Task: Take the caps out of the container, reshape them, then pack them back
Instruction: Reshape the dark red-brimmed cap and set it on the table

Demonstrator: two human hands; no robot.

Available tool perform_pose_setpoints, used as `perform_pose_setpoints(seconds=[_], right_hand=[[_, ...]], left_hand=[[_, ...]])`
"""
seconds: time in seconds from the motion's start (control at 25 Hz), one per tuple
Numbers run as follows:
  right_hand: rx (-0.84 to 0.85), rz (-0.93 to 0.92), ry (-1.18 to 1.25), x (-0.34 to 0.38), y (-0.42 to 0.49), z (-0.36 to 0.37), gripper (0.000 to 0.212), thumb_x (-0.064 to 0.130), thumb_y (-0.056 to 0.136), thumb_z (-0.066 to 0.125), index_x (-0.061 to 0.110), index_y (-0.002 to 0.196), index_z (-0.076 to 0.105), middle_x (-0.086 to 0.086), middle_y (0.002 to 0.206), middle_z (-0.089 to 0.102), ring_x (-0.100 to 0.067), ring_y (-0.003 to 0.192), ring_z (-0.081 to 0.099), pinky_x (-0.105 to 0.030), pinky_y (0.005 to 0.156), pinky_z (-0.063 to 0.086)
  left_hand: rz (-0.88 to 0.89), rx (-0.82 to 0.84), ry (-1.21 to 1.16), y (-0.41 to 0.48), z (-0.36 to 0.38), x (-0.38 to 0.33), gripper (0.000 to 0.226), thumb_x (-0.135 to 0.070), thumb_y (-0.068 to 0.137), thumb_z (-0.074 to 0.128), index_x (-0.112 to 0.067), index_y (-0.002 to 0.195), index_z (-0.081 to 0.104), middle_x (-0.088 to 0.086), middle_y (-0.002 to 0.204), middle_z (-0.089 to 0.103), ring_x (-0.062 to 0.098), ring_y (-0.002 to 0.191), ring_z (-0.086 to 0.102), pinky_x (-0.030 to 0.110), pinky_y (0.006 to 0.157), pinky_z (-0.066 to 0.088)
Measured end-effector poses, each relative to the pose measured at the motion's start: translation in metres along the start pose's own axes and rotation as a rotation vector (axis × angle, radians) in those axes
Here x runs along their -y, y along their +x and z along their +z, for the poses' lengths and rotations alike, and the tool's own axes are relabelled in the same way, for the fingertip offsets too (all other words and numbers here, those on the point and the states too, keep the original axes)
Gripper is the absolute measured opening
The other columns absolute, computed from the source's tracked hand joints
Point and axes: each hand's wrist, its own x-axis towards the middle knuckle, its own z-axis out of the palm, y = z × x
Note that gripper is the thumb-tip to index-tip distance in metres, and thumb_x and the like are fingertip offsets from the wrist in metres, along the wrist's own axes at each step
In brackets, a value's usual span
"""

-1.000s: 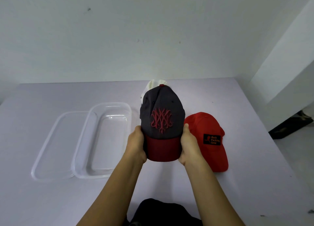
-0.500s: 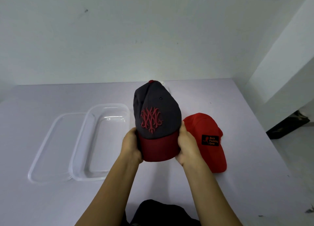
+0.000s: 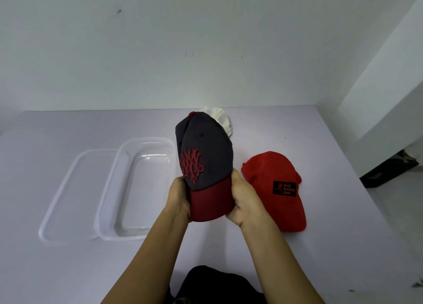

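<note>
I hold a dark grey cap (image 3: 206,148) with a maroon brim and a red embroidered logo above the table, its crown tilted to the left. My left hand (image 3: 179,196) grips the brim's left edge and my right hand (image 3: 243,200) grips its right edge. A red cap (image 3: 274,184) with a black patch lies on the table just right of my right hand. A white cap (image 3: 220,119) lies behind the grey one, mostly hidden by it. The clear plastic container (image 3: 137,189) stands empty to the left of my hands.
The container's clear lid (image 3: 71,194) lies flat against its left side. The white table (image 3: 332,246) meets the wall at the back and ends at the right, where the floor drops away. A dark garment (image 3: 217,285) shows at the bottom edge.
Both hands have squeezed the brim's sides closer together and tilted the grey cap to the left, uncovering more of the white cap behind it.
</note>
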Motion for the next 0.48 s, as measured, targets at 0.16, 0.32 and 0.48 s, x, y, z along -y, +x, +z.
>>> perform_pose_setpoints(seconds=[0.16,0.32,0.48], right_hand=[[-0.032,0.014,-0.006,-0.002,0.001,-0.003,0.042,0.046,0.094,0.046,0.016,0.117,0.063,-0.010,0.106,0.072,-0.027,0.099,0.067,-0.042,0.087,0.055],[-0.108,-0.046,-0.021,0.003,0.009,-0.016,0.065,0.059,0.095,0.024,0.014,0.133,0.050,-0.010,0.133,0.057,-0.027,0.122,0.053,-0.043,0.102,0.043],[-0.061,-0.094,0.001,0.003,0.007,-0.017,0.058,0.062,0.090,0.037,0.022,0.128,0.056,-0.001,0.125,0.061,-0.023,0.116,0.055,-0.041,0.101,0.042]], left_hand=[[-0.006,-0.001,0.008,0.000,-0.004,0.004,0.034,-0.019,0.091,0.037,-0.010,0.087,0.069,0.011,0.069,0.071,0.030,0.077,0.063,0.038,0.073,0.052],[0.136,-0.039,0.028,0.003,-0.010,0.006,0.032,-0.026,0.092,0.038,-0.017,0.091,0.069,0.007,0.090,0.071,0.028,0.095,0.064,0.040,0.092,0.050],[0.169,0.117,0.005,0.000,-0.009,0.002,0.049,-0.052,0.095,0.030,-0.020,0.105,0.066,0.005,0.108,0.070,0.024,0.105,0.063,0.042,0.100,0.044]])
